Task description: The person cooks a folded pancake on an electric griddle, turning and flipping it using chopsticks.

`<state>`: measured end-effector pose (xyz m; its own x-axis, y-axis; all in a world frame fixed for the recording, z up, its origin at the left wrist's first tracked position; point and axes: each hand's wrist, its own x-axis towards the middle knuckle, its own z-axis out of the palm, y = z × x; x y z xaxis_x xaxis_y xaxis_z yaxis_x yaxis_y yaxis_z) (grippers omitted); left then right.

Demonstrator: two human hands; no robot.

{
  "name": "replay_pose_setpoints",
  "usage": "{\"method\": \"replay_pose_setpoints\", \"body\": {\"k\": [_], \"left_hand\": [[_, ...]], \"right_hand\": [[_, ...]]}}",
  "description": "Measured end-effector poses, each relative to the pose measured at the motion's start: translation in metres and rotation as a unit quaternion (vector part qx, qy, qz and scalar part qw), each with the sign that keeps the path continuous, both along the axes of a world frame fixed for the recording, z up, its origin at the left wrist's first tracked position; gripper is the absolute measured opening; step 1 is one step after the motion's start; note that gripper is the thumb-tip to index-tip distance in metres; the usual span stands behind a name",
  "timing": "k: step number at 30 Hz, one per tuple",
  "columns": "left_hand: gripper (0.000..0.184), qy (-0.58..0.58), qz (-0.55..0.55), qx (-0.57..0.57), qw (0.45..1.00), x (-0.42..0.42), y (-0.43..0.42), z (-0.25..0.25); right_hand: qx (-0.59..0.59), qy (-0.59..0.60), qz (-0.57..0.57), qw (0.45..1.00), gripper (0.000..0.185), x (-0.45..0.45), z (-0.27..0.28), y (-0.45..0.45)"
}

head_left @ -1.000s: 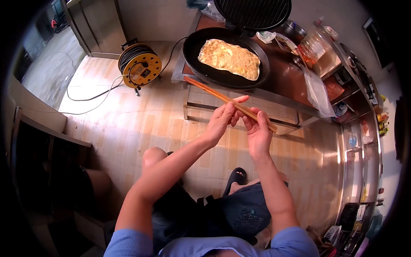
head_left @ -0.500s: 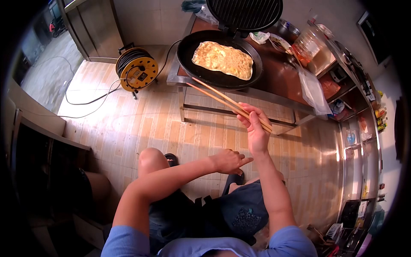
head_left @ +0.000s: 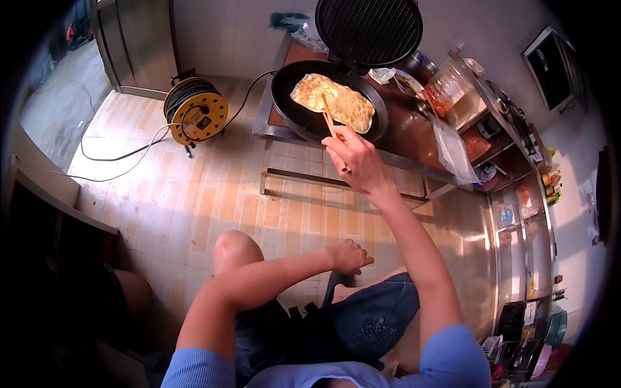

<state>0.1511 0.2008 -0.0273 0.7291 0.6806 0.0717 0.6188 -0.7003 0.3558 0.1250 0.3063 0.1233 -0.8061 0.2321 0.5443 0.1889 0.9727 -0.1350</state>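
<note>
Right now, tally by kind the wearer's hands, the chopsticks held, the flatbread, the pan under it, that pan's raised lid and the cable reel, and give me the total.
Hands (right hand, left hand): 2
Chopsticks: 2
Flatbread: 1
Pan: 1
Lid: 1
Cable reel: 1
Total: 8

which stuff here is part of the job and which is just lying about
In use:
chopsticks, in the right hand
browned flatbread, at their tips
black pan, under the flatbread
ribbed lid, raised
cable reel, probably: a cord runs toward the pan

Apparently not involved:
clear plastic bag
clear container
wall screen
</note>
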Motion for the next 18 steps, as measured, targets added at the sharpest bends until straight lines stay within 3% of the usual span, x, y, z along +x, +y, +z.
{"method": "replay_pose_setpoints", "body": {"k": [4, 7, 8, 10, 14, 18], "left_hand": [[0.04, 0.0, 0.002, -0.001, 1.0, -0.007, 0.003, 0.0], [0.04, -0.003, 0.008, 0.002, 1.0, -0.011, 0.003, 0.001], [0.039, -0.004, 0.01, 0.006, 1.0, -0.013, 0.003, 0.003], [0.038, -0.007, 0.016, 0.008, 1.0, -0.016, 0.003, 0.003], [0.032, -0.011, 0.035, -0.005, 0.999, -0.021, 0.002, 0.003], [0.031, -0.016, 0.041, -0.005, 0.999, -0.023, 0.0, 0.006]], "right_hand": [[0.058, 0.032, 0.021, 0.998, 0.009, -0.023, -0.019, 0.024], [-0.084, 0.2, -0.049, 0.975, 0.011, -0.02, -0.014, 0.041], [-0.147, 0.256, -0.09, 0.951, 0.013, -0.016, -0.007, 0.044], [-0.365, 0.402, -0.084, 0.835, 0.018, -0.001, -0.006, 0.065], [-0.509, 0.519, -0.064, 0.683, 0.024, 0.039, 0.005, 0.09], [-0.555, 0.532, -0.058, 0.637, 0.025, 0.059, 0.006, 0.109]]}}
